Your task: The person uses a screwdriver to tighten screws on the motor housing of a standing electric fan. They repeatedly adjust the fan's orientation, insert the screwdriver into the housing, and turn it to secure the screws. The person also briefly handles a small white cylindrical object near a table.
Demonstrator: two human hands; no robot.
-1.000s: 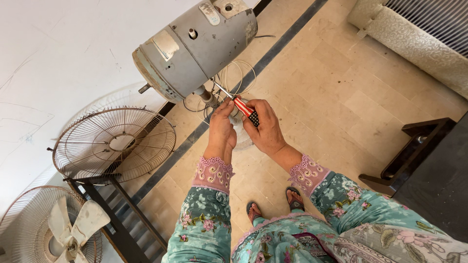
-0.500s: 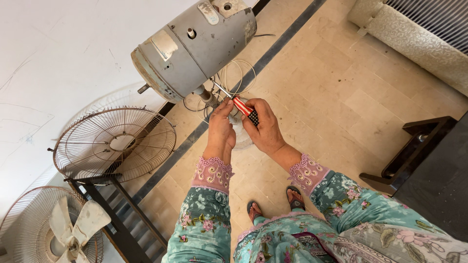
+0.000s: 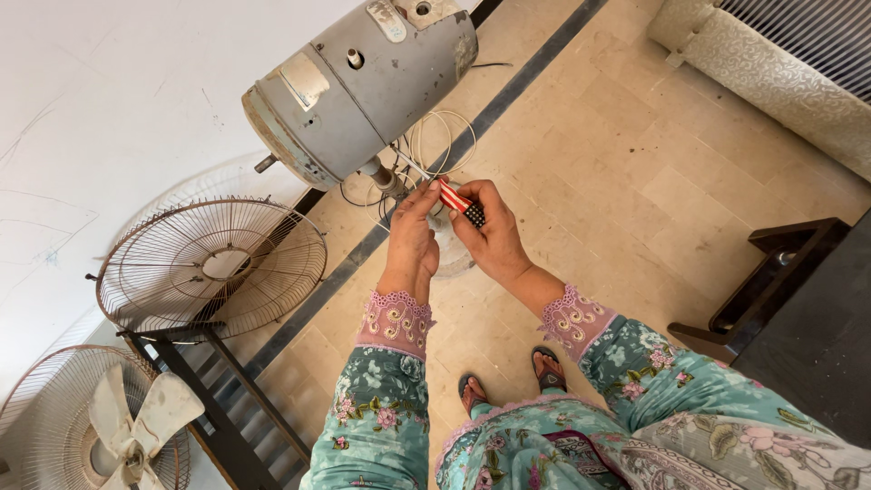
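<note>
Red-and-black-handled screwdriver (image 3: pixel 461 201) at the neck under a grey metal fan motor housing (image 3: pixel 358 86).
The right hand (image 3: pixel 491 238) grips the handle – the left hand (image 3: pixel 413 238) pinches the shaft by the white looped wire (image 3: pixel 435 145); a bare wire fan guard (image 3: pixel 210 265) leans near the wall.

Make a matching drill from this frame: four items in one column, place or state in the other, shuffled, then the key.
Items:
1. screwdriver
2. grey motor housing
3. wire fan guard
4. fan blades

Places or states:
A. bottom left corner, inside a cage
B. gripped in the right hand, left hand beside the shaft
C. top centre, above both hands
D. bare, lying flat on a dark stand, left of the hands

Pairs: 1-B, 2-C, 3-D, 4-A
</note>
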